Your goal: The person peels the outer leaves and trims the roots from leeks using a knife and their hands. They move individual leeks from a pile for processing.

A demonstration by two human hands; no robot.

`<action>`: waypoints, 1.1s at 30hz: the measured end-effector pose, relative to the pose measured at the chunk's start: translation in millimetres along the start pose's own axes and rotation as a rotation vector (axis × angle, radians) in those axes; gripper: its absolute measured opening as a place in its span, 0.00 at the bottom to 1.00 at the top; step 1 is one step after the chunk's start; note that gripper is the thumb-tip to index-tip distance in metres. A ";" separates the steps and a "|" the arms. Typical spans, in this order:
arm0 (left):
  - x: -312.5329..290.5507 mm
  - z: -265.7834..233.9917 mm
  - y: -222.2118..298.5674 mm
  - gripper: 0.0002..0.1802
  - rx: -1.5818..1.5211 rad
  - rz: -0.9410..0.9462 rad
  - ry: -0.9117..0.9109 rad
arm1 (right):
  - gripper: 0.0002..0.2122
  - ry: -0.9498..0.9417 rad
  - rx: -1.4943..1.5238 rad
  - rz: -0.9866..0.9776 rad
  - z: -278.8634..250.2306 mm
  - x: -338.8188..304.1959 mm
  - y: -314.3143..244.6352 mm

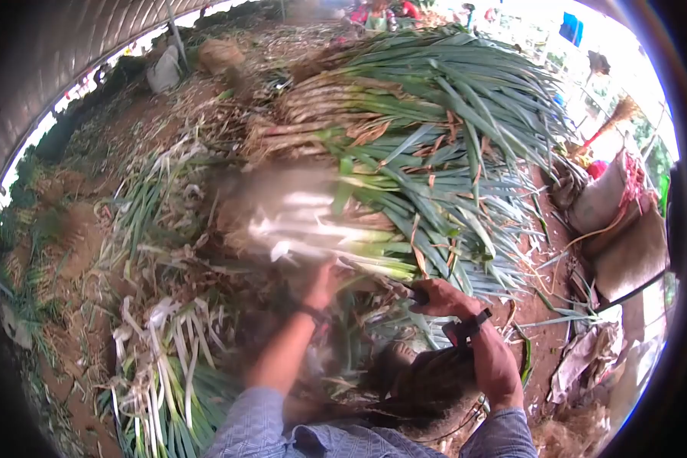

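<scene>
A big heap of long green onions (443, 114) lies ahead of me, roots and white ends to the left, green leaves to the right. My left hand (322, 284) is at the near edge of the heap, beside the white stalks (313, 229). Blur smears its fingers, so whether they grip a stalk cannot be made out. To its right, my right hand (444, 298) is closed round the dark handle of a knife (398, 288). The blade points left toward my left hand, close to the stalks, and is partly blurred.
A bundle of trimmed green onions (164, 374) lies at the near left. Loose stalks and leaf scraps cover the brown ground at the left. Sacks (626, 229) stand at the right, with crumpled cloth (588, 359) nearer me. A pale bag (164, 70) sits at the far left.
</scene>
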State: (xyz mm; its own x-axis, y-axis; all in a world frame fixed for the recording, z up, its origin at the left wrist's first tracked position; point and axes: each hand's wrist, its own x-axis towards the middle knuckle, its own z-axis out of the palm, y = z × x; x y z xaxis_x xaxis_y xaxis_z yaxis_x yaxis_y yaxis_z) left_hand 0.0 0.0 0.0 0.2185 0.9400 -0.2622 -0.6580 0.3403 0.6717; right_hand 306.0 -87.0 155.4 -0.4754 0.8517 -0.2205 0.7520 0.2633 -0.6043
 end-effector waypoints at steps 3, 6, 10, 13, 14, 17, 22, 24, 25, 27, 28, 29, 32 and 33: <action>-5.4 -17.7 1.7 0.20 -0.059 0.114 0.083 | 0.16 0.023 -0.029 -0.006 3.5 21.6 -11.8; -42.5 -24.2 -21.1 0.18 -0.333 0.264 0.170 | 0.15 0.034 -0.036 0.028 9.9 14.5 -20.7; -25.1 -48.6 -4.7 0.15 -0.381 0.174 0.290 | 0.16 -0.026 -0.064 0.031 12.8 18.5 -24.3; -15.7 -62.6 -8.0 0.18 -0.096 0.272 0.440 | 0.17 0.000 0.004 -0.012 15.2 20.6 -25.5; -12.8 -64.1 -10.3 0.18 0.018 0.373 0.427 | 0.16 0.013 -0.012 -0.006 15.7 19.2 -25.5; -9.9 -60.8 -7.7 0.19 0.152 0.409 0.432 | 0.14 0.075 -0.045 -0.040 19.6 24.5 -32.9; -32.8 -69.3 -25.0 0.17 0.173 0.158 0.278 | 0.15 0.107 -0.145 -0.153 31.8 46.8 -63.6; -40.3 -79.9 -34.7 0.17 0.280 0.171 0.219 | 0.16 0.114 -0.166 -0.171 36.0 57.3 -75.9; -42.6 -83.4 -40.4 0.17 0.310 0.220 0.169 | 0.15 0.110 -0.158 -0.194 39.5 60.4 -81.3; -41.3 -92.0 -49.3 0.20 0.389 0.316 0.124 | 0.14 0.131 -0.130 -0.306 44.4 68.7 -88.5; -39.0 -98.9 -52.6 0.25 0.441 0.358 0.131 | 0.12 0.158 -0.173 -0.339 48.6 78.8 -91.9; -35.6 -104.9 -55.9 0.27 0.469 0.431 0.110 | 0.11 0.132 -0.236 -0.284 53.0 87.1 -95.0; -25.2 -119.6 -62.8 0.32 0.738 0.405 0.168 | 0.08 0.041 -0.388 -0.186 61.8 96.6 -101.0; -21.8 -123.3 -62.5 0.33 0.690 0.333 0.156 | 0.08 0.053 -0.358 -0.214 62.6 98.4 -102.5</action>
State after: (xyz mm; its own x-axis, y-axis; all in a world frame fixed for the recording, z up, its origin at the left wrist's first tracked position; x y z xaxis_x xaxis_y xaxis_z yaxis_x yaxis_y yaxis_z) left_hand -52.4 -45.0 -121.7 -0.0495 0.9983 -0.0310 -0.0632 0.0278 0.9976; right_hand 153.6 -58.5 147.7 -0.6209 0.7804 -0.0733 0.7544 0.5696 -0.3261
